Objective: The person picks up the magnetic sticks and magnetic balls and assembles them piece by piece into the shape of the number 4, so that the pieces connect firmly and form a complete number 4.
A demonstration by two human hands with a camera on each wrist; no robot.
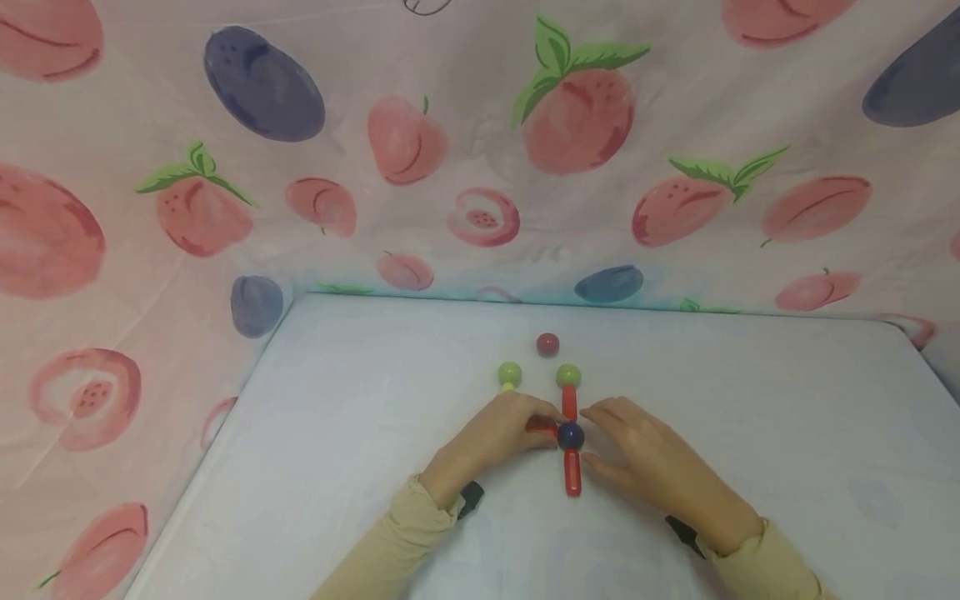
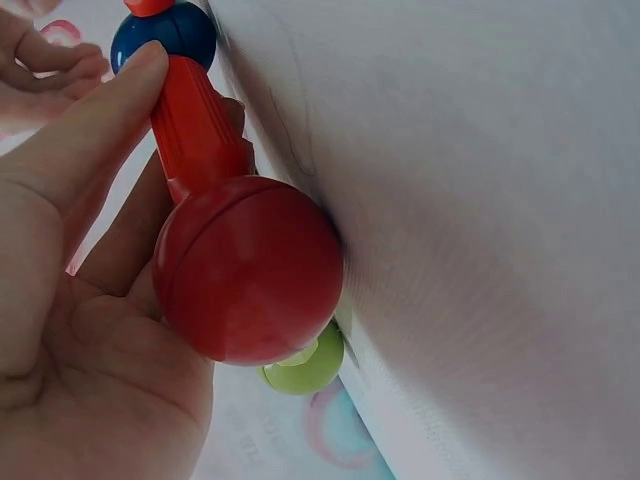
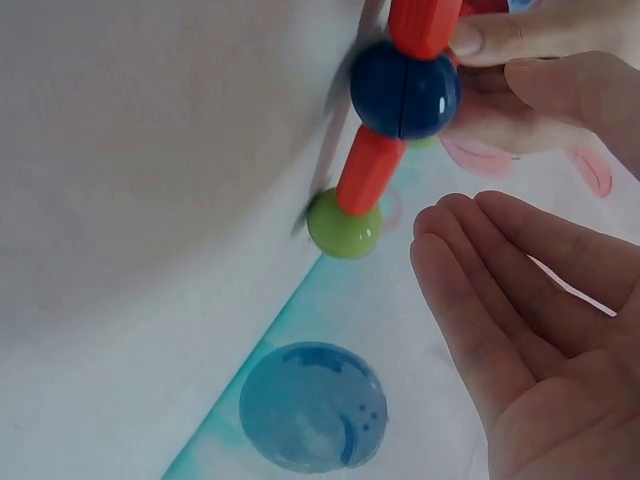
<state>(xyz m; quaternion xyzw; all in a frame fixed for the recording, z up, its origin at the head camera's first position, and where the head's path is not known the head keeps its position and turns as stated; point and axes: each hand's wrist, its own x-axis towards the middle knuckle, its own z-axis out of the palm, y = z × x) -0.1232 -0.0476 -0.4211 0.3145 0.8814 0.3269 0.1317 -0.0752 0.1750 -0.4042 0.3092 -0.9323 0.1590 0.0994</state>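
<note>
A blue ball (image 1: 571, 436) joins red rods in a toy built of balls and rods, lying on the white table. One red rod (image 1: 570, 402) runs back to a green ball (image 1: 568, 376); another red rod (image 1: 572, 473) points toward the person. My left hand (image 1: 504, 427) pinches a third red rod (image 2: 200, 130) between thumb and fingers. That rod links the blue ball to a red ball (image 2: 250, 270), which the hand hides in the head view. Close on the right of the blue ball, my right hand (image 1: 645, 454) holds nothing, fingers extended and thumb apart.
Just behind my left hand is a second green ball (image 1: 510, 373) with a yellow-green rod (image 1: 507, 387) at it. A loose red ball (image 1: 548, 344) lies farther back. Fruit-printed cloth (image 1: 450, 267) hangs along the table's back and left edges.
</note>
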